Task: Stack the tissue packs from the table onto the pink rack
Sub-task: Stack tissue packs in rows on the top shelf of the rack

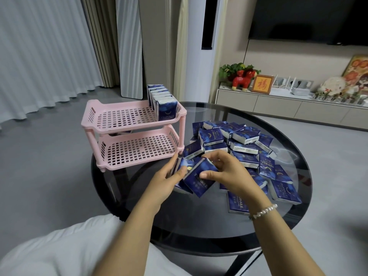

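Both hands work at the near-left edge of the heap of dark blue plastic-wrapped tissue packs (239, 144) on the round dark glass bench (199, 226). The left hand (169, 176) has its fingers curled round a small bunch of packs stood on edge, thumb pressed on the front of them. The right hand (221, 168) pinches one flat blue pack (199, 178) between thumb and fingers, tilted, with its long axis running from near-right up to far-left, touching the bunch in the left hand. It looks as if that pack is being gathered into the bunch, though how many packs the left hand holds is hard to make out, since fingers and wrappers overlap.

The pink two-tier plastic rack with slotted shelves (119, 120) stands just beyond and to the left of the hands, at the bench's left edge. The left hand is the nearer one; its fingertips lie close to the rack's lower front corner. A row of upright packs (165, 104) already fills the right end of the upper shelf; the rest of that shelf and what shows of the lower shelf are bare. Most packs remain loose on the bench, so the job is at an early stage.

The lower shelf's rear is hidden under the upper shelf. The coming carry goes up and leftward to the row's free side.
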`<state>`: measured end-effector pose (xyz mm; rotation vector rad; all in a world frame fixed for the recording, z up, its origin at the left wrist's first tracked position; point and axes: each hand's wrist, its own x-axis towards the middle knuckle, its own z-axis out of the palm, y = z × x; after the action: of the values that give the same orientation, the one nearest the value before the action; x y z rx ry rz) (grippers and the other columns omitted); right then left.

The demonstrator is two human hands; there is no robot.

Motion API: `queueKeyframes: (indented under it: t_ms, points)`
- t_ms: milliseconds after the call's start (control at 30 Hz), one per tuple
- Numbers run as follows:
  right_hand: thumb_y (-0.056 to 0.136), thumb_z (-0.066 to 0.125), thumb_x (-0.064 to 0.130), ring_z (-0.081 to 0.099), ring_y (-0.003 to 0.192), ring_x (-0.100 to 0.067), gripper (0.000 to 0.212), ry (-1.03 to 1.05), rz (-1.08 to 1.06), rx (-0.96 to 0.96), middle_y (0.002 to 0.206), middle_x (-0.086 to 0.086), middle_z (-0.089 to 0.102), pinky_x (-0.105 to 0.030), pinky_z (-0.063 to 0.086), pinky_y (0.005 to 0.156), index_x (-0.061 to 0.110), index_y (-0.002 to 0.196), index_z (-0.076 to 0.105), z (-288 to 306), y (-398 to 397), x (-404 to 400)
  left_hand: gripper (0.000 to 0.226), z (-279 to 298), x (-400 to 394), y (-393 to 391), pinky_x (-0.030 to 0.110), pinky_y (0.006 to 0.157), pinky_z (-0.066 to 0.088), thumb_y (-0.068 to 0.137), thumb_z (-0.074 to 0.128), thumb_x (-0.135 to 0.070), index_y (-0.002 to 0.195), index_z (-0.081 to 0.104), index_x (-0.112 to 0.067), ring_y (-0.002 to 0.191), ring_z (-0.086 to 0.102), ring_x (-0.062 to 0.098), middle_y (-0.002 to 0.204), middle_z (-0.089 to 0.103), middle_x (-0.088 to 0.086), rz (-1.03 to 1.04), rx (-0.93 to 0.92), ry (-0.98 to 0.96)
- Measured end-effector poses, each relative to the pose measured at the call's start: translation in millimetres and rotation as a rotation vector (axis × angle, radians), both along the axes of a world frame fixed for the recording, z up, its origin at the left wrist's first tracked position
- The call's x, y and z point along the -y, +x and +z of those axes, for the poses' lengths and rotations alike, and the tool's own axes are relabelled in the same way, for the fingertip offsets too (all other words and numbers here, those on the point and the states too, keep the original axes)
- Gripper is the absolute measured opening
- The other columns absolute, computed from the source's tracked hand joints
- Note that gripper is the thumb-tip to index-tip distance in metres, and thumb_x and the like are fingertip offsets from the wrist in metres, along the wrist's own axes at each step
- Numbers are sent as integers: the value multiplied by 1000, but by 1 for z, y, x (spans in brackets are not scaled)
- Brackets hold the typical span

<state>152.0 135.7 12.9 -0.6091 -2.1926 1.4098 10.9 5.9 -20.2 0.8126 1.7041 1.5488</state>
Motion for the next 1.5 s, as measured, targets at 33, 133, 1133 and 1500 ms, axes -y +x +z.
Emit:
queueKeyframes:
  t_ms: [33, 133, 1133, 1500]
  points:
    - [65, 82, 18, 61, 77, 3, 37, 33, -10, -25, 86, 15, 66, -14, 50, 72, 22, 96, 64, 1, -4, 2, 57, 1, 0, 1, 23, 105, 33, 85, 62, -45, 138, 41, -46, 124, 45, -1, 137, 50, -21, -10, 20, 9]
    - [65, 82, 24, 56, 66, -2, 28, 109, -48, -95, 69, 17, 66, -20, 48, 66, 41, 80, 65, 1, -14, 8, 61, 1, -1, 3, 33, 116, 28, 68, 61, -69, 126, 48, -58, 128, 46, 1, 138, 51, -21, -36, 66, 34]
    - [69, 81, 10, 25, 136, 1, 109, 7, 478, 275, 148, 20, 27, -25, 35, 108, 37, 148, 11, -36, -49, -4, 91, -12, 45, -25, 31, 121, 12, 92, 60, -27, 151, -9, -36, 147, 9, 6, 160, 0, -14, -245, -445, -419]
    - [72, 80, 25, 42, 128, -7, 97, 105, 425, 341, 141, 10, 42, -31, 42, 102, 39, 146, 19, -31, -52, -7, 92, -8, 37, -18, 19, 109, 14, 98, 50, -28, 146, -28, -25, 147, 9, 10, 159, -14, -10, -252, -447, -483]
